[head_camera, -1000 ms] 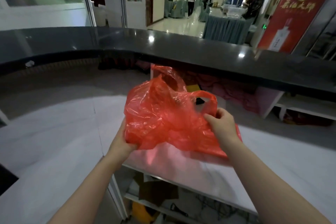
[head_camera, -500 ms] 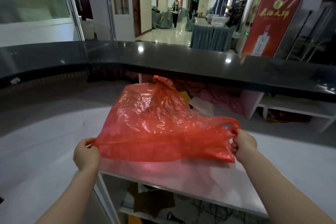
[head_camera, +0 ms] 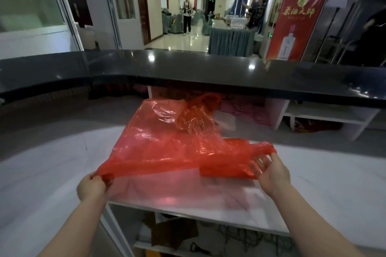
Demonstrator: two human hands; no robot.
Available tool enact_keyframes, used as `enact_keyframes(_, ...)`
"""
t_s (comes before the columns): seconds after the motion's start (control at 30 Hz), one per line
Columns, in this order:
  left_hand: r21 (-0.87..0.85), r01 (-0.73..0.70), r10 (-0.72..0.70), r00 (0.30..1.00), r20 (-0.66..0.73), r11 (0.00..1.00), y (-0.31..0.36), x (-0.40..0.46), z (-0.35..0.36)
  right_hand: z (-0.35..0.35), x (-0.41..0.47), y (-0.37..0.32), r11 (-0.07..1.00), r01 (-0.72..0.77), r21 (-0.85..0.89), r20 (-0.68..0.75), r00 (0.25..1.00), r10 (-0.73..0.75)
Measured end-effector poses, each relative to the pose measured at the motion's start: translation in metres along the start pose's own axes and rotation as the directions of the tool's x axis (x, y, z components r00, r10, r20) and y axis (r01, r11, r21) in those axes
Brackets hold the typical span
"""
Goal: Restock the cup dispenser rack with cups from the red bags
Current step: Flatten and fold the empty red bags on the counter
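Red film, thin and translucent: one red bag point(head_camera: 167, 146) stretched flat between both hands above the near edge of the white counter point(head_camera: 323, 175); left hand point(head_camera: 92, 186) has fingers curled, pinching the bag's left corner; right hand point(head_camera: 271, 171) has its fingers spread and fairly straight against the bag's right end, near the handle loop, thumb on top; whether it truly grips there I cannot tell, the film and motion blur obscure it.

Bag contents: nothing bulges or shows through the film, so it looks empty or nearly so; no cups visible anywhere; no dispenser rack in view.

Progress, as a judgement: this bag seems spent and is being flattened or folded; how full the rack is cannot be judged; any further bags are unseen.

Below the counter's near edge, an open shelf point(head_camera: 177, 233) holds brown cardboard and dark cables; farther, under the black bar top point(head_camera: 188, 69), white shelving point(head_camera: 325, 117) with pinkish cloth heaped inside; beyond, a hall, a red banner point(head_camera: 296, 19), a person standing point(head_camera: 186, 14).
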State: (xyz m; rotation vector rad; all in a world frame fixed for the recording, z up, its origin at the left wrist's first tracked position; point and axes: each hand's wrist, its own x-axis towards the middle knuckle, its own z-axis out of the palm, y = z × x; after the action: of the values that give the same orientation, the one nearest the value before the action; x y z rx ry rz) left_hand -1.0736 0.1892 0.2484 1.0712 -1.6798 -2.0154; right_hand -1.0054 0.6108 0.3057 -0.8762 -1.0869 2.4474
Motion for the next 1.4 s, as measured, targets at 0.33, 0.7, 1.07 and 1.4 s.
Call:
enact_keyframes(0.33, 0.188, -0.163, 0.092, 0.936, 0.34, 0.969, -0.015, -0.004, -0.003, -0.024, 0.005, 0.032, 0.898, 0.02, -0.44, -0.055, 0.997, -0.049)
enact_keyframes(0.7, 0.298, -0.394, 0.323, 0.91, 0.259, 0.87, -0.003, -0.029, -0.02, 0.002, -0.033, 0.056, 0.467, 0.38, -0.798, 0.162, 0.883, -0.44)
enact_keyframes(1.07, 0.362, -0.659, 0.477, 0.738, 0.477, 0.659, 0.025, -0.043, -0.013, 0.053, -0.045, 0.061, 0.413, 0.515, -0.751, 0.381, 0.849, -0.366)
enact_keyframes(1.4, 0.307, -0.722, 0.515, 0.669, 0.536, 0.62, 0.05, -0.02, 0.026, 0.095, -0.018, 0.054, 0.383, 0.521, -0.763, 0.413, 0.848, -0.332)
